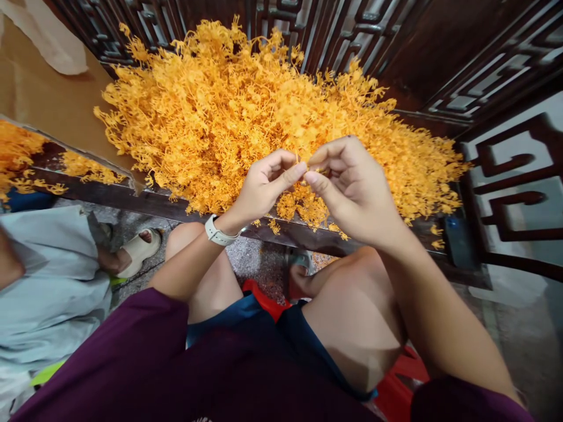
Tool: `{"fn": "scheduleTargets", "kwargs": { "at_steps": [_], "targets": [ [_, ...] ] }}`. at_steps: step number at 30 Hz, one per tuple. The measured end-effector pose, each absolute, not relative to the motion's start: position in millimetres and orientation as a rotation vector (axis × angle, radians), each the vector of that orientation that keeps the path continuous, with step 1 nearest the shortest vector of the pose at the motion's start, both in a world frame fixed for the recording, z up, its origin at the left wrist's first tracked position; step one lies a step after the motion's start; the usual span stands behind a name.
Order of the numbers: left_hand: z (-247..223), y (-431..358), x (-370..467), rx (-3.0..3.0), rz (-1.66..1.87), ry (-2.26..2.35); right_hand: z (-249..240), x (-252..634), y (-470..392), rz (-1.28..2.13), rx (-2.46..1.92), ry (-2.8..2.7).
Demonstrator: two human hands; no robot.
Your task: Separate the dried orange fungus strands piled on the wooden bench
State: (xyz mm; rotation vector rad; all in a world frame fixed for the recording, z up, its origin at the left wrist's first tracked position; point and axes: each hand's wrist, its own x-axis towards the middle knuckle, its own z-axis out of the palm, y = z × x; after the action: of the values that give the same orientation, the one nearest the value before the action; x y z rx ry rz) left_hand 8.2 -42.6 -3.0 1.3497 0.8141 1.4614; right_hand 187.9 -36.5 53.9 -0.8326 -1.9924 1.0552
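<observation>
A big heap of small orange plastic-looking pieces (211, 111), thin stalks with frilled ends, fills the middle of the head view. In front of its near side my two hands meet, fingertips almost touching. My left hand (270, 181), below a white wristband, pinches a small orange piece between thumb and forefinger. Close by on the right, my right hand (352, 181) has its thumb and forefinger drawn together at the same spot, the other fingers curled. A bit of orange shows at those fingertips, but its exact shape is too small to make out.
The heap lies on a dark wooden bench (308, 234) with a carved lattice back (290, 35). A cardboard sheet (53, 88) stands at left, with more orange pieces (17, 152) beyond it. Another person's leg in grey trousers (53, 275) is at left. A dark blue phone-like object (460, 240) lies at right.
</observation>
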Motion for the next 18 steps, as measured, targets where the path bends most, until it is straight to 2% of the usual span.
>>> {"fn": "scheduleTargets", "kwargs": {
  "at_steps": [6,12,15,18],
  "targets": [
    [-1,-48,10,0.945,1.345,0.613,55,184,-34,1.242,-0.744,-1.87],
    [-8,-24,-18,0.686,1.463,0.609,72,186,-57,1.711,-0.495,-1.948],
    [-7,-13,-33,0.767,1.471,0.699,82,190,-58,1.568,-0.543,-1.919],
    [-5,-15,-30,0.781,1.409,0.696,78,207,-29,1.192,-0.647,-1.652]
  ]
}}
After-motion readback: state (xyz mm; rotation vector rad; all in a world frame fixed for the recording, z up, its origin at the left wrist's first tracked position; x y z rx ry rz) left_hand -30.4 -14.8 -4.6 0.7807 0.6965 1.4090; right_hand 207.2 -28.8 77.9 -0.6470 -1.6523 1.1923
